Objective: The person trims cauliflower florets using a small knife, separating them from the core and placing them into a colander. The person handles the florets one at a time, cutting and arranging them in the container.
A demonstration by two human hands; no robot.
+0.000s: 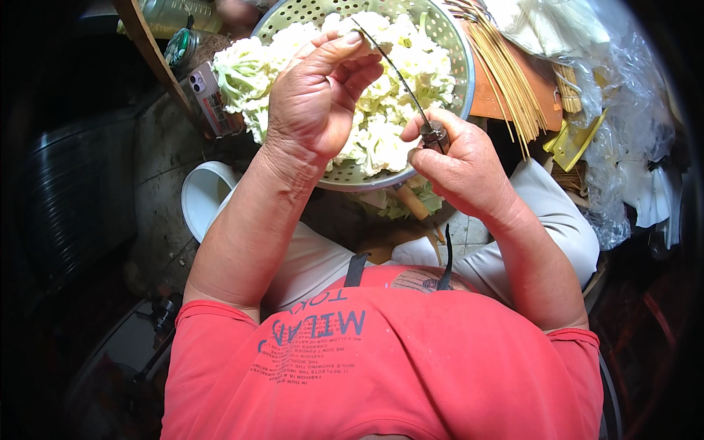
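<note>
My right hand point(462, 159) grips the dark handle of a thin-bladed knife point(407, 85), whose blade is seen nearly edge-on and slants up to the left. My left hand point(327, 91) is raised near the blade's tip, palm partly turned up and fingers curled. Its thumb lies close beside the blade; whether the fingers hold a floret behind them cannot be made out. Under both hands, cut cauliflower florets point(379, 140) are heaped in a perforated metal colander point(352, 180). Pale florets rise past the colander's left rim.
Bamboo skewers point(509, 71) lie on an orange board point(489, 93) at right, beside clear plastic bags point(621, 132). A phone point(212, 104), a green-lidded jar point(203, 49) and a white bucket point(192, 190) stand at left. Cauliflower leaves point(396, 206) lie below the colander.
</note>
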